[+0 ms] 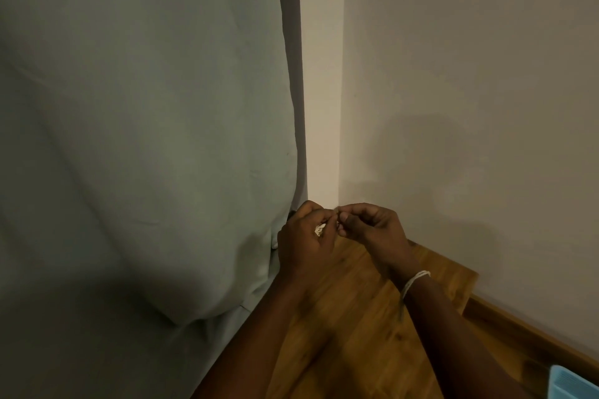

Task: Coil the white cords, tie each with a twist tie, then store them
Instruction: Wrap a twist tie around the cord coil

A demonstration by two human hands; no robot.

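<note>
While the right hand [366,223] pinches nearby, the left hand [306,236] grips the white cord [319,230].

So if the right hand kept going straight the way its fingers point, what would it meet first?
The right hand points left, so it would probably meet the left hand first, which grips a small white cord. Their fingertips look nearly touching, though depth is unclear.

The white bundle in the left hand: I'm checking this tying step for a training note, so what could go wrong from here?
1. The left hand covers nearly all of the white bundle, so a loop could slip loose unnoticed.
2. The right hand pinches something too small to make out; if dropped, it may be hard to find in the dim light on the wooden surface.
3. The hands work against the curtain, whose fabric might snag.
</note>
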